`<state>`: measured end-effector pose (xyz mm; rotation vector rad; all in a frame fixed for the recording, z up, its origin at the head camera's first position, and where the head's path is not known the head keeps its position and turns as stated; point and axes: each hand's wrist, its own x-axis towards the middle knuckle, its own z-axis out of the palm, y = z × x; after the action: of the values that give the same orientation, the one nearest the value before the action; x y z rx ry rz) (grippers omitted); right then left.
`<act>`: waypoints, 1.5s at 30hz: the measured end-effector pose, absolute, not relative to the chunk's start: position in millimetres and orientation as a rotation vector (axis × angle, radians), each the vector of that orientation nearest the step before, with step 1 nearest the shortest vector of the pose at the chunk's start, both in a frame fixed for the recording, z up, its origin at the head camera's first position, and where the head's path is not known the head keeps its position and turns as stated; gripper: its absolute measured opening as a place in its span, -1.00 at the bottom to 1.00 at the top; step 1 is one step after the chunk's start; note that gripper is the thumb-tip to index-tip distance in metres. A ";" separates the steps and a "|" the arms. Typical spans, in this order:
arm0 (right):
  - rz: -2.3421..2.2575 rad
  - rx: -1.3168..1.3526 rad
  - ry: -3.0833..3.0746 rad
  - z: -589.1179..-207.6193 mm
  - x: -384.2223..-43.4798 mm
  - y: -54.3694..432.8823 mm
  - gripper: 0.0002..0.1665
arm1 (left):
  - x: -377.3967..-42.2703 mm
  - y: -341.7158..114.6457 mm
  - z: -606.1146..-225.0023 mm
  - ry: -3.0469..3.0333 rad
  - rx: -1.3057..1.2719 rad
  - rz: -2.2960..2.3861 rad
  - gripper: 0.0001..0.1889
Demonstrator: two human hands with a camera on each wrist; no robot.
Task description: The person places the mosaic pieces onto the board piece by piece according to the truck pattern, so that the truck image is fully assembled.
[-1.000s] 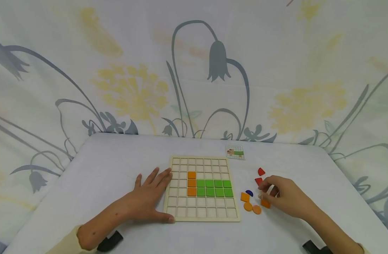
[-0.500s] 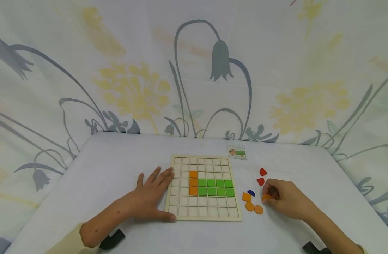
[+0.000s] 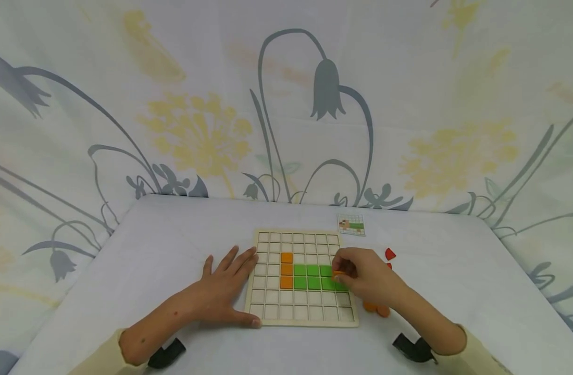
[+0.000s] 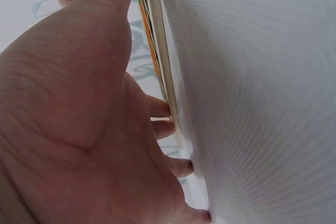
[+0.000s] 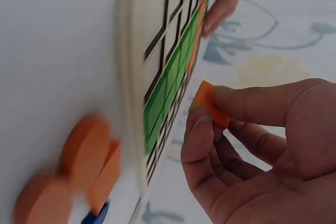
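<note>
An orange square tile (image 5: 211, 104) is pinched between the thumb and fingers of my right hand (image 3: 368, 273), which hovers over the right side of the wooden grid board (image 3: 310, 314). With fingers spread, my left hand (image 3: 218, 294) rests along the board's left edge; its thumb touches the near corner. On the board, a column of orange squares (image 3: 286, 269) adjoins two rows of green squares (image 3: 313, 276). My right hand covers the right end of those green rows in the head view.
Orange round tiles (image 3: 383, 311) and a red tile (image 3: 390, 254) lie right of the board. In the right wrist view, a blue piece (image 5: 96, 216) shows beside another orange tile (image 5: 105, 177). A small picture card (image 3: 351, 225) lies beyond the board's far right corner.
My right hand picked up an orange square from the loose pieces and moved left with it, over the board. My left hand stayed on the board's edge.
</note>
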<state>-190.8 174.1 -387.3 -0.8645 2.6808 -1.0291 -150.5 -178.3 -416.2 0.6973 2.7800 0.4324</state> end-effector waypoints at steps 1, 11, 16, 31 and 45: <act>-1.036 -0.890 2.669 -387.9 -192.3 166.8 -0.82 | -150.5 -178.1 -416.5 2.780 0.698 0.431 0.37; -1.053 -1.040 2.608 -396.1 -205.5 103.2 -0.87 | -149.7 -180.6 -416.7 2.781 0.704 0.438 0.37; -1.056 -1.060 2.574 -397.8 -209.5 78.8 -0.85 | -149.5 -181.6 -417.7 2.786 0.711 0.431 0.38; -0.997 -1.018 2.619 -402.6 -214.9 52.8 -0.83 | -150.6 -181.6 -418.2 2.780 0.722 0.430 0.38; -0.964 -1.028 2.710 -401.8 -200.6 67.1 -0.79 | -149.0 -181.4 -418.1 2.786 0.715 0.432 0.38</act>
<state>-200.6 67.1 -401.8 -1.0283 2.7098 -0.9638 -149.0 -181.4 -418.1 0.7146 2.7856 0.4317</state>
